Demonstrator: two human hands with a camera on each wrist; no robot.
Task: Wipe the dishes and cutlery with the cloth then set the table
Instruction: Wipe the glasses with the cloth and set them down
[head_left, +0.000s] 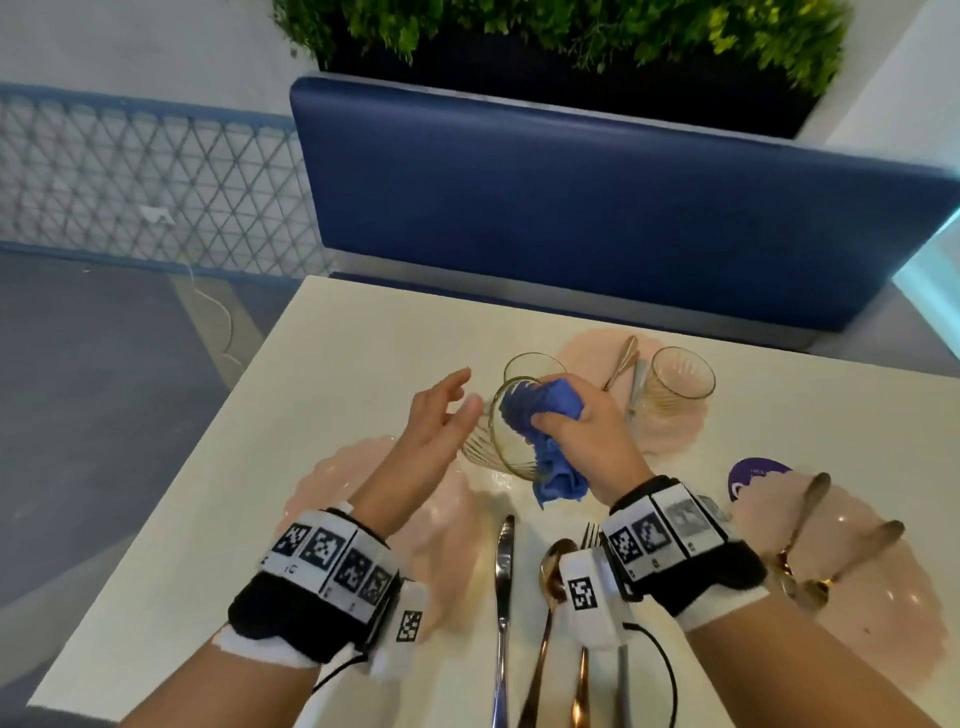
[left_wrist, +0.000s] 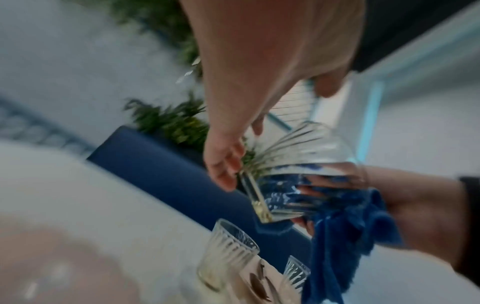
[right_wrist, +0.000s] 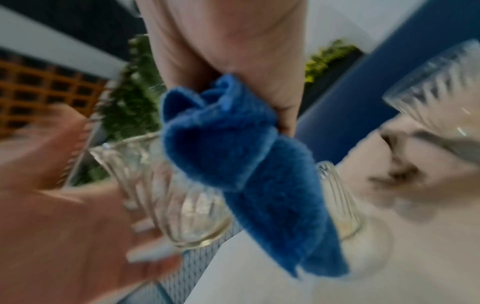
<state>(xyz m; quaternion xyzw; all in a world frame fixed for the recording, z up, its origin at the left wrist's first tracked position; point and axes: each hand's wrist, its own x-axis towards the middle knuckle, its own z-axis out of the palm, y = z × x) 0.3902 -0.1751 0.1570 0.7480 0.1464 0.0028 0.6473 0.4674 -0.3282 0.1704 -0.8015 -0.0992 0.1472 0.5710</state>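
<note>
A ribbed clear glass is tilted on its side above the white table. My right hand grips a blue cloth that is pushed into the glass's mouth, with a tail of it hanging below. My left hand has straight fingers that touch the glass near its base. In the left wrist view the cloth and fingers show through the glass. The right wrist view is blurred and shows the cloth bunched under the hand beside the glass.
Two more glasses stand by the far pink plate, which bears cutlery. A pink plate lies under my left wrist. Another holds spoons. Knife, spoon, fork, purple coaster.
</note>
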